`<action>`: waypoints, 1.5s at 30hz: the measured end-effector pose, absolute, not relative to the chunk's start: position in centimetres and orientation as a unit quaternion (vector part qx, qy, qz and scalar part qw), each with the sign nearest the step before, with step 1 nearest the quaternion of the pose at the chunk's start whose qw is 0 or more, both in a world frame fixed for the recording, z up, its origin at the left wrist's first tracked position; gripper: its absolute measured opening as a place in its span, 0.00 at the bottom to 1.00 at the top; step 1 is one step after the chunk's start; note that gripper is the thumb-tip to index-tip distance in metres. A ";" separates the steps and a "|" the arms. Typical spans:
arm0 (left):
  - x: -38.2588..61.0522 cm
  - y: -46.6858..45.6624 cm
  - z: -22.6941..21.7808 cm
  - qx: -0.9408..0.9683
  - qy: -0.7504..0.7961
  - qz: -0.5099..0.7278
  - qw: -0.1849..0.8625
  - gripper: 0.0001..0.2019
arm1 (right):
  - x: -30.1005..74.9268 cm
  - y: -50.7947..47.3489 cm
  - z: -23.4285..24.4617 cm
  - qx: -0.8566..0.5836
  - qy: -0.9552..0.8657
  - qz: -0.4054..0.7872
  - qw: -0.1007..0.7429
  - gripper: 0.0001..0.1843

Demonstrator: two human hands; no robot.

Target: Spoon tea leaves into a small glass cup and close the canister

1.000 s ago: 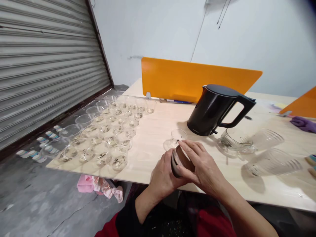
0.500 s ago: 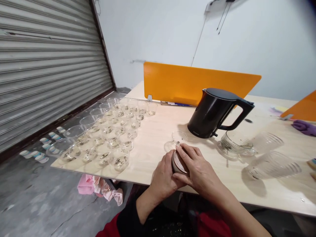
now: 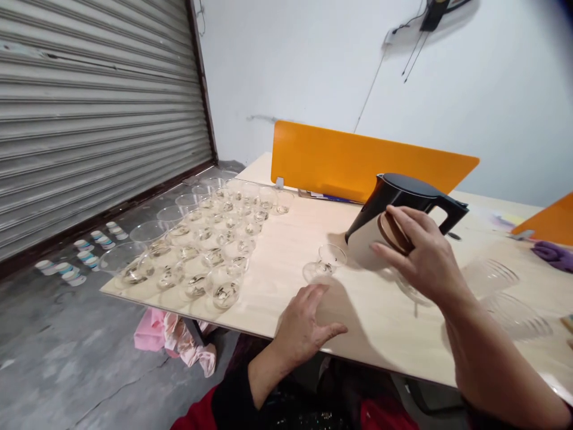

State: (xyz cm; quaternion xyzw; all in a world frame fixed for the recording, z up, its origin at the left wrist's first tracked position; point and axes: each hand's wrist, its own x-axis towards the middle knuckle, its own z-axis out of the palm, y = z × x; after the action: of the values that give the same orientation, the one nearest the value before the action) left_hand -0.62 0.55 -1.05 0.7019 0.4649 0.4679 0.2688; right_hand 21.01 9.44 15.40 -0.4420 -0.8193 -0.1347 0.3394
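My right hand [image 3: 425, 257] is raised above the table and grips a small beige jar [image 3: 363, 242] with a brown end, held on its side in front of the black kettle [image 3: 405, 190]. My left hand [image 3: 304, 325] rests on the wooden table [image 3: 286, 251] near its front edge, fingers apart, holding nothing. A small clear glass cup [image 3: 326, 261] stands just beyond my left hand, below and left of the jar.
Several clear glass cups [image 3: 210, 239] stand in rows on the table's left part. An orange divider [image 3: 349, 161] runs along the back. Ribbed glass vessels [image 3: 501, 292] lie at the right. Pink cloth [image 3: 170, 334] and small cups [image 3: 85, 254] are on the floor.
Both hands held the jar together near the table's front edge. My right hand has since lifted it up and to the right, and my left hand has let go and dropped to the table.
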 end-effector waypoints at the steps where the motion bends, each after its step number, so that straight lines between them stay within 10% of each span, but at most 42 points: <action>1: -0.6 0.6 -1.1 0.705 0.461 0.468 0.268 0.35 | 20.6 10.8 15.7 -0.445 -0.817 -0.137 0.341 0.38; 25: -0.6 0.8 -0.6 0.690 0.469 0.456 0.311 0.29 | 15.3 27.4 7.2 -0.369 -0.907 0.053 0.198 0.45; 33: -0.7 0.6 -0.8 0.666 0.482 0.472 0.317 0.28 | 17.6 19.3 8.4 -0.459 -0.806 0.032 0.373 0.32; 45: -0.8 1.4 -1.5 0.634 0.489 0.501 0.329 0.38 | 17.7 12.6 2.6 -0.458 -0.695 0.434 0.344 0.39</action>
State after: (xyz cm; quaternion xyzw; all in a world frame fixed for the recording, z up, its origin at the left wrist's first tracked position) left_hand -0.81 1.42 -1.47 0.6337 0.4891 0.5009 0.3291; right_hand 17.65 12.64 2.63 -0.4584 -0.6949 0.4341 0.3443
